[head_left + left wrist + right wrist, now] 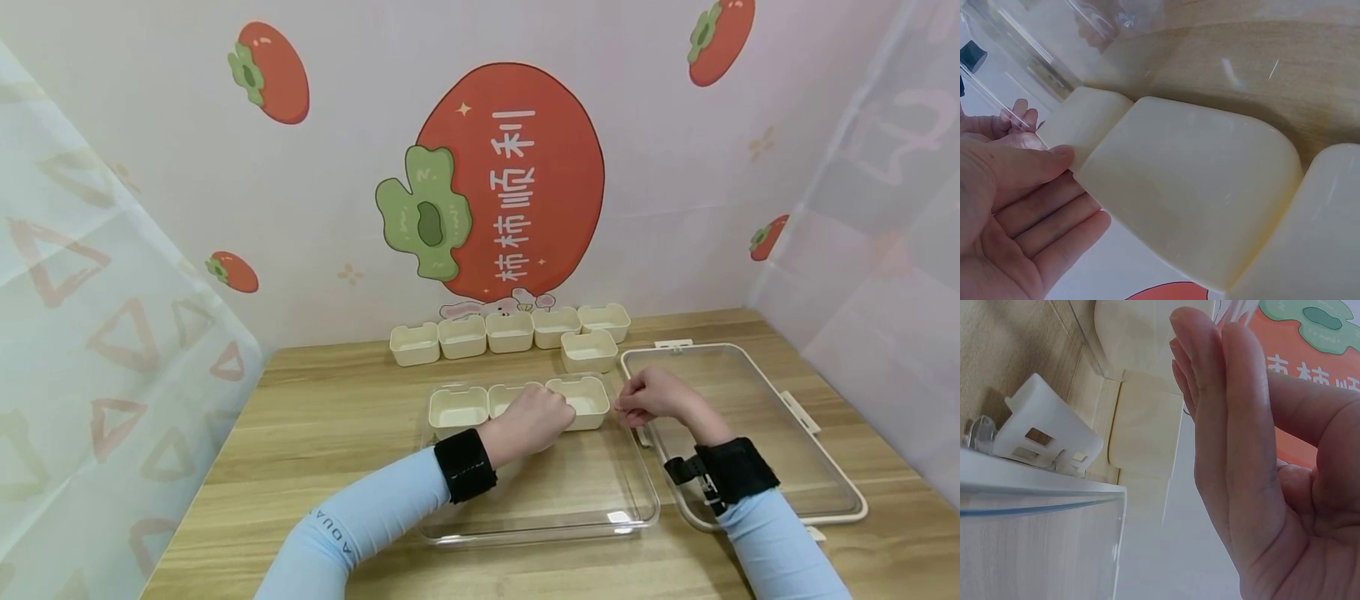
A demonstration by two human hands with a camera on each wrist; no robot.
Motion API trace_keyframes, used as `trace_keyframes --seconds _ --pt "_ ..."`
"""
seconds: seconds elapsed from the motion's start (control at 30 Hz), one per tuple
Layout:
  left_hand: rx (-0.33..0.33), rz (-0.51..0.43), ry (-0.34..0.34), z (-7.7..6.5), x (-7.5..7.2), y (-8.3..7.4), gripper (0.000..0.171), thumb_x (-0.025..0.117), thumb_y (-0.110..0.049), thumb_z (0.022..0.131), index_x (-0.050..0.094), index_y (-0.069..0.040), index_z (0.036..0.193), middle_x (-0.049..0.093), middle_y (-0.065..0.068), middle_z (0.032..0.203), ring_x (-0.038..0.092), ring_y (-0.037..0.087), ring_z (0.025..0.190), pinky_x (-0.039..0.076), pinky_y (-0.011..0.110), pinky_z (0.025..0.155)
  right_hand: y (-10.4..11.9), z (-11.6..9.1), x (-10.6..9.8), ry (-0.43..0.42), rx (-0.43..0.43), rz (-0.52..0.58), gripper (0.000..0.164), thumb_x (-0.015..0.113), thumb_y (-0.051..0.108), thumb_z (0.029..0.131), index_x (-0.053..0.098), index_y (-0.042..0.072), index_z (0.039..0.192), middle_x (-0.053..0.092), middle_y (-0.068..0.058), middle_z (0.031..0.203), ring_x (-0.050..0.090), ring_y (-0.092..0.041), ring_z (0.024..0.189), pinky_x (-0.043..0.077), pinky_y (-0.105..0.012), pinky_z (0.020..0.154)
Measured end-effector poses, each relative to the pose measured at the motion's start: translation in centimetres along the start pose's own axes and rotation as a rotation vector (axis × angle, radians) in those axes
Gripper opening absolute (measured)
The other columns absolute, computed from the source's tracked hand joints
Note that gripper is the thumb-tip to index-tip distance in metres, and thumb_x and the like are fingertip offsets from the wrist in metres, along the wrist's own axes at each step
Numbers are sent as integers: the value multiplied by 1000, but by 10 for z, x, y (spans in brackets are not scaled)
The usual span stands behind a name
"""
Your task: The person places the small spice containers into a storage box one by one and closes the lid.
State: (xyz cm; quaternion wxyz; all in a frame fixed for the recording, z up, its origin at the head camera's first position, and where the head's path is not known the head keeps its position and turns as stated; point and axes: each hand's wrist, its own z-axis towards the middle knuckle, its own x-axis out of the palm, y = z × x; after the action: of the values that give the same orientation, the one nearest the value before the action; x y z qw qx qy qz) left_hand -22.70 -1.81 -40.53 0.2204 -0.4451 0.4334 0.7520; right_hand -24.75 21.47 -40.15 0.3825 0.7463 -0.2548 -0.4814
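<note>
A clear plastic box (pixel 540 533) lies on the table with a row of cream bins along its far side. My left hand (pixel 534 421) reaches over this row, hiding much of the middle bin (pixel 504 398). In the left wrist view, the left thumb (pixel 1054 159) lies against the front of the right-hand cream bin (pixel 1088 115), other fingers behind its rim, pinching it. My right hand (pixel 654 398) is at the box's right rim; in the right wrist view, its fingertips (pixel 1241 337) pinch a clear plastic edge. Leftmost in the row stands another cream bin (pixel 459 410).
Several more cream bins (pixel 510 333) line the table's back edge by the wall, with one cream bin (pixel 589 353) in front of them. To the right lies a clear lid (pixel 780 521) with a cream frame and side latches (pixel 799 412), close beside the box.
</note>
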Motion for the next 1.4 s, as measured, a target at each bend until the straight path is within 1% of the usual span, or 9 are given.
trace_keyframes --seconds 0.1,0.37,0.57,0.63,0.73,0.9,1.1,1.23,1.4 --pt "4 -17 11 0 -1 0 23 59 -7 80 61 -21 62 57 -8 59 50 7 50 38 26 41 0 0 0 7 -6 -2 18 62 7 88 65 -11 87 68 -6 69 66 -11 62 57 -31 62" --pt "16 -19 17 0 -3 2 21 59 -9 82 64 -21 66 61 -6 64 56 9 56 41 27 43 -1 1 -1 -1 2 4 17 61 6 88 65 -11 87 68 -6 68 65 -11 61 57 -31 62" --pt "18 -77 88 0 -9 5 15 60 -6 81 67 -18 75 64 -3 74 61 12 65 46 27 50 1 1 -1 6 4 9 17 61 5 88 65 -12 88 68 -6 68 66 -11 61 57 -32 62" --pt "16 -98 98 1 -11 7 14 61 -5 79 68 -17 78 65 -2 76 61 13 68 47 27 54 1 0 -1 9 3 12 17 60 5 88 64 -12 88 68 -6 68 66 -11 61 57 -32 62" --pt "6 -119 86 3 -14 10 15 60 -4 80 69 -16 83 65 -2 79 61 13 71 48 26 60 2 0 -2 11 5 17 17 61 5 88 64 -12 88 68 -6 67 66 -11 60 57 -31 62" --pt "-29 -121 35 10 -15 16 18 60 -3 83 69 -16 90 65 -1 85 61 13 80 49 26 69 2 -1 -1 11 5 14 18 61 6 88 64 -12 88 68 -6 68 66 -11 61 57 -31 62" --pt "-56 -84 -41 24 -14 25 17 64 -3 81 70 -17 88 64 -1 84 60 14 82 49 25 68 0 -1 0 9 3 6 17 61 6 88 64 -11 88 68 -6 69 66 -11 62 57 -30 62" --pt "-90 -82 -39 34 -13 30 15 63 -6 84 70 -17 91 64 0 87 59 14 82 49 24 67 0 -1 0 3 -3 0 17 60 6 88 65 -11 87 68 -5 68 66 -11 61 57 -29 62" --pt "-110 -105 -26 45 -12 35 14 63 -5 85 70 -15 93 64 1 90 58 14 82 50 24 67 0 -1 -1 -7 -9 -15 17 60 6 89 65 -11 87 68 -6 68 66 -11 62 57 -29 61"
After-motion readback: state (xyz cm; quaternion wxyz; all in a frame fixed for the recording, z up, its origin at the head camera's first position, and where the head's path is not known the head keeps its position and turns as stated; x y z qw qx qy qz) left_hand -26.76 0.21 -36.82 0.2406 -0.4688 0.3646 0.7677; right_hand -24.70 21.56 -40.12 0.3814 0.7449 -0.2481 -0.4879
